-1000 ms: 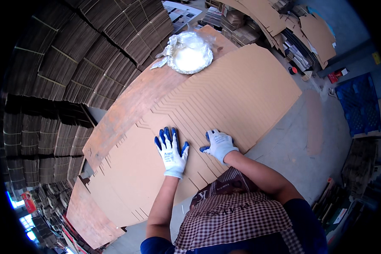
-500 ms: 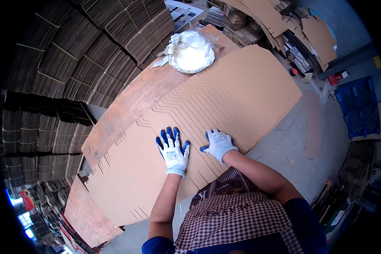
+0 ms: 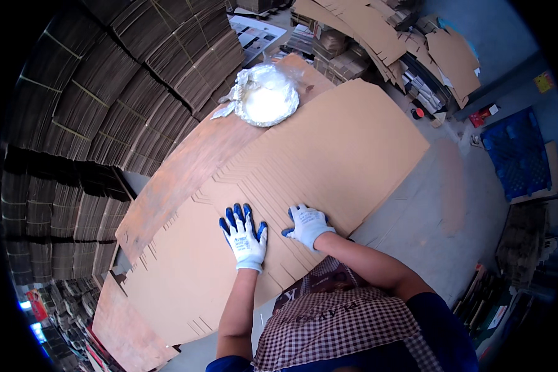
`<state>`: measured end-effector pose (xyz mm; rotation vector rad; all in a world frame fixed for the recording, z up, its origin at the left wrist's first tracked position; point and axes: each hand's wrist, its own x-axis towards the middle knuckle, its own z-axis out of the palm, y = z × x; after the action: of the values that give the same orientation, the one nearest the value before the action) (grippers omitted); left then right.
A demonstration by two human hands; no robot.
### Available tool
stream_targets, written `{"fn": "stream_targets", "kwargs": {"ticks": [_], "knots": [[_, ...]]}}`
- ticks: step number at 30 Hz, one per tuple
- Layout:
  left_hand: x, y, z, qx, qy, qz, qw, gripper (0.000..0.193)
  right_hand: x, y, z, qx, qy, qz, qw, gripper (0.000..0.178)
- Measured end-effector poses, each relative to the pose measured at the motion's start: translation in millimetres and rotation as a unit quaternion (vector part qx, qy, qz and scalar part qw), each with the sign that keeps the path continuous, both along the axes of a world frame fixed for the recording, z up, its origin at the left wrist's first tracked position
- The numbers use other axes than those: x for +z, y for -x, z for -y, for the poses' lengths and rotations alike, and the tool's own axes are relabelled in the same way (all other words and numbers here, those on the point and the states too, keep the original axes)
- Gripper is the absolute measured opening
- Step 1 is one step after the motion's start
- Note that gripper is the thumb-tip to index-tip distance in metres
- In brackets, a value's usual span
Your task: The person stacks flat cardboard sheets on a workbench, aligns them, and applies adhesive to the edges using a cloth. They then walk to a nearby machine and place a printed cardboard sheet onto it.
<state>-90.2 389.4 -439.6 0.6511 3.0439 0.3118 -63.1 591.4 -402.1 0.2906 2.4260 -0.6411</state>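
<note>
A fanned stack of flat brown cardboard sheets (image 3: 328,155) lies on a worktable in front of me, their slotted edges stepped one past the other. My left hand (image 3: 244,234), in a white glove with blue fingertips, rests flat on the sheets with fingers spread. Just to its right, my right hand (image 3: 306,224), gloved the same way, presses palm down on the stack with the fingers slightly curled. Neither hand holds anything.
A round white bundle wrapped in clear plastic (image 3: 265,98) sits at the far end of the table. Tall piles of bundled cardboard (image 3: 136,80) stand at the left. More cardboard sheets (image 3: 378,31) lie behind, and a blue pallet (image 3: 518,155) rests on the grey floor at right.
Both hands have shifted slightly to the right and nearer along the top of the sheets. The stack looks unchanged.
</note>
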Motion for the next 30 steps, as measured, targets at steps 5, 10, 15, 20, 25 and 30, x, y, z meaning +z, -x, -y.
{"fn": "stream_targets", "kwargs": {"ticks": [5, 10, 15, 20, 25, 30], "knots": [[3, 2, -6, 0.002, -0.002, 0.004, 1.0, 0.073, -7, 6, -44, -0.037, 0.137, -0.015, 0.99, 0.045], [11, 1, -10, 0.012, -0.009, 0.008, 1.0, 0.073, -41, 61, -136, -0.317, 0.352, -0.064, 0.878, 0.024], [10, 4, -15, 0.025, -0.009, 0.011, 1.0, 0.073, -72, 175, -240, -0.422, 0.487, -0.142, 0.751, 0.017], [11, 6, -16, 0.042, 0.003, 0.035, 0.998, 0.073, -58, 281, -269, -0.263, 0.202, -0.25, 0.91, 0.026], [16, 8, -14, 0.045, 0.026, 0.048, 0.997, 0.075, -10, 364, -216, -0.116, 0.223, -0.379, 0.891, 0.033], [20, 7, -14, 0.058, 0.017, 0.067, 0.996, 0.072, 41, 410, -89, 0.195, 0.058, -0.308, 0.929, 0.039]]}}
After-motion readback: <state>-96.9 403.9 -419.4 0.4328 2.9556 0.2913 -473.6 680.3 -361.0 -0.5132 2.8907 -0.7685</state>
